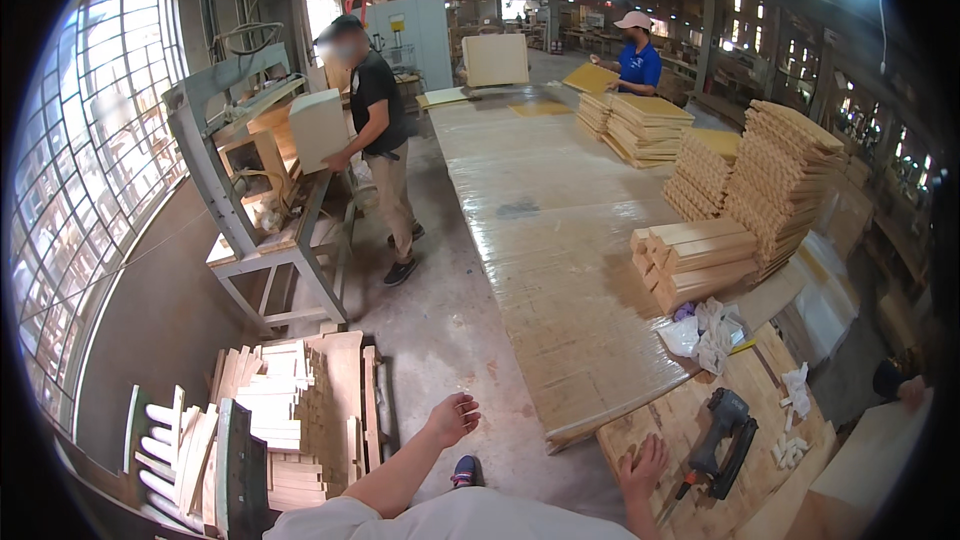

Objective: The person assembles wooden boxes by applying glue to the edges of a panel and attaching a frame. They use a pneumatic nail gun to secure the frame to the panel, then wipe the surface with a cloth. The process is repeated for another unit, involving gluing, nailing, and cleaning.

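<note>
My left hand (455, 419) hangs in the air over the concrete floor, its fingers loosely bent and apart, with nothing seen in it. My right hand (644, 464) rests by the near edge of a low wooden worktable (640, 418), fingers spread and holding nothing. Just right of it lies a black and grey nail gun (722, 432) with an orange-red fitting at its rear; hand and tool look apart. Several small white pieces (790, 452) and a crumpled white scrap (796, 388) lie beyond the nail gun.
A long film-covered table (560, 310) carries wooden bars (695, 258), stacked panels (785, 175) and plastic bags (705, 335). Two people (378, 120) (640, 60) handle a box and a panel. Wood strips (285, 410) sit lower left beside a roller stand (240, 470). Someone's hand (912, 392) shows at right.
</note>
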Demonstrator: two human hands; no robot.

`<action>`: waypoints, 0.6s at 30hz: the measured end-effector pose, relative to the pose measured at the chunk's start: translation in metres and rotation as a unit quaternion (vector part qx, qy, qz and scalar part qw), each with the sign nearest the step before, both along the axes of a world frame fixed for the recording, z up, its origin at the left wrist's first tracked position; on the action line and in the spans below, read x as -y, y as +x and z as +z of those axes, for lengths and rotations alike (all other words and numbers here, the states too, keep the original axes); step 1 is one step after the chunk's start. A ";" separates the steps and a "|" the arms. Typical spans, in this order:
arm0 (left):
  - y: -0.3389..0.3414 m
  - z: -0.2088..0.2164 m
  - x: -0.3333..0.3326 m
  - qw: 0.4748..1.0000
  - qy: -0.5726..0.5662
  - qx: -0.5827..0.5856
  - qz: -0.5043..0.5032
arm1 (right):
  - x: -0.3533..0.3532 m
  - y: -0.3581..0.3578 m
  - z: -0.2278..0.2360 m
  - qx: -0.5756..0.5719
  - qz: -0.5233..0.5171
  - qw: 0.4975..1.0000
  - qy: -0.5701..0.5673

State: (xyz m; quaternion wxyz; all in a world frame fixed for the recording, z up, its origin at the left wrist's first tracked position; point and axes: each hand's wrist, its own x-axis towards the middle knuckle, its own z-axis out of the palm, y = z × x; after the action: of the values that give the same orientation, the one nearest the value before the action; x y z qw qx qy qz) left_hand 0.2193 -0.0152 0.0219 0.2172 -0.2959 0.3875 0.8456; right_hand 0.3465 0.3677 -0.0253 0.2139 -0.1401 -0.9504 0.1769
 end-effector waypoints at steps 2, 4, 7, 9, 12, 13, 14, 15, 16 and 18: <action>-0.005 0.004 0.001 1.000 0.002 -0.007 0.020 | 0.000 0.001 -0.001 -0.013 0.003 1.000 0.004; -0.014 0.006 0.011 0.998 0.017 -0.023 0.049 | -0.001 -0.001 -0.001 -0.020 0.004 1.000 0.005; -0.031 0.019 0.021 0.995 0.015 -0.053 0.081 | 0.000 -0.001 0.000 -0.022 0.005 1.000 0.002; -0.040 0.032 0.024 0.990 0.020 -0.089 0.109 | -0.002 0.001 0.001 -0.029 0.013 0.999 -0.004; -0.048 0.051 0.034 0.980 0.028 -0.145 0.134 | 0.002 0.002 0.004 -0.046 0.025 0.999 -0.010; -0.049 0.057 0.036 0.978 0.021 -0.156 0.137 | 0.003 0.003 0.003 -0.049 0.021 0.999 -0.011; -0.051 0.062 0.038 0.976 0.014 -0.167 0.140 | 0.003 0.002 0.003 -0.052 0.018 0.998 -0.012; -0.055 0.070 0.038 0.973 0.008 -0.180 0.142 | 0.002 0.000 0.003 -0.058 0.013 0.998 -0.013; -0.058 0.076 0.038 0.973 -0.010 -0.177 0.146 | 0.001 0.002 0.003 -0.056 0.014 0.998 -0.014; -0.058 0.084 0.045 0.968 -0.005 -0.200 0.152 | -0.001 0.005 0.004 -0.053 0.018 0.998 -0.020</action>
State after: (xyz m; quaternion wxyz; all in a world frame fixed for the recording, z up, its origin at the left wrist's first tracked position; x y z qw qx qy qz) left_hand 0.1612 -0.0606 0.1060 0.0032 -0.1773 0.3774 0.9089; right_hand 0.3518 0.3688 -0.0217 0.2576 -0.1173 -0.9366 0.2067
